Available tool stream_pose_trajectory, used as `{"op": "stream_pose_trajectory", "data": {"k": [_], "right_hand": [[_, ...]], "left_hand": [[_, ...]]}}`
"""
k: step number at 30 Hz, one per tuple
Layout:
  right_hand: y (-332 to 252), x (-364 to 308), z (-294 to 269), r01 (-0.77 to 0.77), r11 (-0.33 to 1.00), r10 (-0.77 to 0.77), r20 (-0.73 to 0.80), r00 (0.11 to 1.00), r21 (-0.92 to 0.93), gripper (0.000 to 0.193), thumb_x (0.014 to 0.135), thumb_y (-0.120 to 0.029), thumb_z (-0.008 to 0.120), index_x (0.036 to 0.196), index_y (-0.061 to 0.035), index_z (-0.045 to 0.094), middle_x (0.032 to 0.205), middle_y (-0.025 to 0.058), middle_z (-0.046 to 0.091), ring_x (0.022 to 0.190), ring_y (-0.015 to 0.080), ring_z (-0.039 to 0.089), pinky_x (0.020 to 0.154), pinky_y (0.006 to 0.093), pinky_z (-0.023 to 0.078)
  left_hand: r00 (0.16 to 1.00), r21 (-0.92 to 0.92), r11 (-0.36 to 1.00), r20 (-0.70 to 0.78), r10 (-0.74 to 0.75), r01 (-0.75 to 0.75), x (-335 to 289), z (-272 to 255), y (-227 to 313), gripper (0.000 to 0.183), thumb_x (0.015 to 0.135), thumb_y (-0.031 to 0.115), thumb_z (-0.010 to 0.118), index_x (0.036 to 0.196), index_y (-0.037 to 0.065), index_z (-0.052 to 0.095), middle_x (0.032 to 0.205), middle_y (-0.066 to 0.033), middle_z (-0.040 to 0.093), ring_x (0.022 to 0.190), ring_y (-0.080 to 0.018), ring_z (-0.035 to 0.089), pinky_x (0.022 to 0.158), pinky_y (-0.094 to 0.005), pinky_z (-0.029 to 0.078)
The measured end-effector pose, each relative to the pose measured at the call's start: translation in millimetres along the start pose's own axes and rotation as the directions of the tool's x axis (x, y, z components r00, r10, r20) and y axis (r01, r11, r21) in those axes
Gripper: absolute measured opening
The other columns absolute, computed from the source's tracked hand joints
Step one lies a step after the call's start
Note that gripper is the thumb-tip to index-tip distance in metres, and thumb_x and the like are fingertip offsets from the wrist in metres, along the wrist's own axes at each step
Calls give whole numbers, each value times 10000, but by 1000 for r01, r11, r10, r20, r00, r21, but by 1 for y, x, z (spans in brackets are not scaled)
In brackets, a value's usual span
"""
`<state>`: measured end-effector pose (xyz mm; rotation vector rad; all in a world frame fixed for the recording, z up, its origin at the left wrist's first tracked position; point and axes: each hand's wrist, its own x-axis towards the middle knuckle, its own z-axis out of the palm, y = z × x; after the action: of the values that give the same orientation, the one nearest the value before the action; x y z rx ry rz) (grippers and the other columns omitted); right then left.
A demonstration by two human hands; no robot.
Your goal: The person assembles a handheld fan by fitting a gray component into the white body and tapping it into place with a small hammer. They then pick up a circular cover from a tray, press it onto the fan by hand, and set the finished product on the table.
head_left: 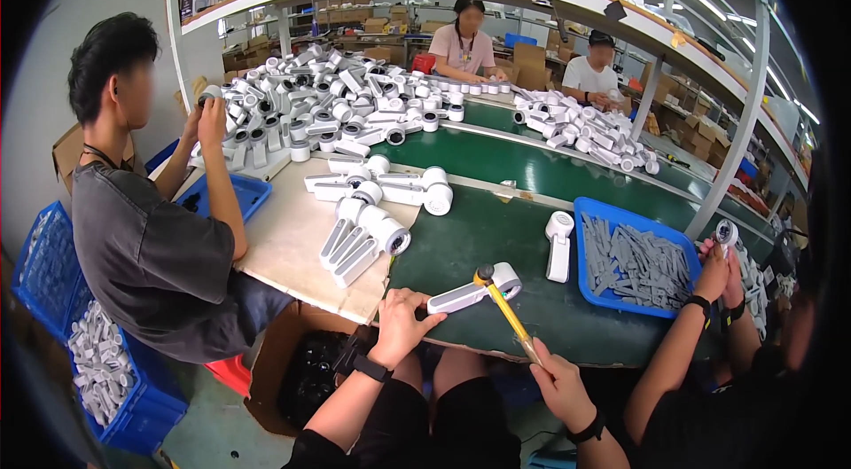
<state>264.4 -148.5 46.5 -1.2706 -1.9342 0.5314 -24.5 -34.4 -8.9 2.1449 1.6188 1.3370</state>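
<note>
At the lower left of the frame, a blue crate [155,416] is heaped with grey-and-white parts; above it, a seated co-worker [151,238] holds a small piece up in both hands. In front of that person, a blue tray [253,183] contains small dark pieces, and in the lower middle left a cardboard box [266,371] holds black items, too shadowed to tell apart. Near the centre, the person's left hand [401,327] pinches the handle end of a white-and-grey device [461,296], which lies at the near edge of the green tabletop [479,234]. Over its round-headed end is the head of a yellow-handled hammer [510,314], whose shaft is gripped in the closed right hand [563,389]; whether it touches cannot be told. The step in hand appears to be tapping the device; another blow would call for a steady left pinch and fingers clear of the hammer. Toward the right, a larger blue tray [581,247] is filled with flat grey strips.
</note>
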Motion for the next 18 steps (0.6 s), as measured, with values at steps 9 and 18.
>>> {"op": "stream_pose_trajectory", "data": {"k": [9,18], "right_hand": [[10,-2,6,-62,994,64,-12,998,90,478,908,-32,628,1376,-21,532,777,153,580,664,263,571,647,337,473],[-5,-11,-10,-359,809,343,122,931,466,517,927,-14,601,1432,-40,492,751,-2,572,564,52,496,516,201,410]], "left_hand": [[994,-66,992,-15,104,-105,8,2,11,317,850,225,743,1107,51,674,943,-141,679,879,-331,626,762,-416,488],[754,-726,208,616,-227,655,18,-19,-2,424,1053,373,455,1345,78,544,780,-50,615,574,-99,498,505,-217,390]]}}
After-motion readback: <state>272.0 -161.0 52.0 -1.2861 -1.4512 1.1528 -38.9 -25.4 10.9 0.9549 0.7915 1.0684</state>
